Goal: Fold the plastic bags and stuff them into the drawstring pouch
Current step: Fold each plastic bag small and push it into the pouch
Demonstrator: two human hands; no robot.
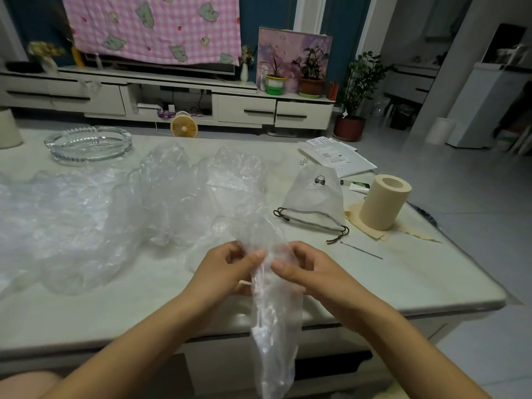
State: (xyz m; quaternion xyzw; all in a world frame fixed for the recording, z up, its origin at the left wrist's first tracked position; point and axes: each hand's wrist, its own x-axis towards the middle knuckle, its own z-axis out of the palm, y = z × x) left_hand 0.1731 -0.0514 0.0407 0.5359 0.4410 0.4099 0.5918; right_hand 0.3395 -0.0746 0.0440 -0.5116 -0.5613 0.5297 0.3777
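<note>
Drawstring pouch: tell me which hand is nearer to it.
Right. The right hand pinches the plastic bag just on the person's side of the drawstring pouch. The left hand pinches the same bag farther left, beyond the right hand.

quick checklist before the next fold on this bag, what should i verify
1. Grip: left hand and right hand both pinch the plastic bag: ok.
2. Fold: the bag hangs long and crumpled past the table edge: not ok.
3. Reach: the drawstring pouch lies on the table, right of the hands: ok.
4. Pouch mouth open: cannot tell.
5. Other bags folded: the loose pile lies crumpled at left: not ok.
</note>
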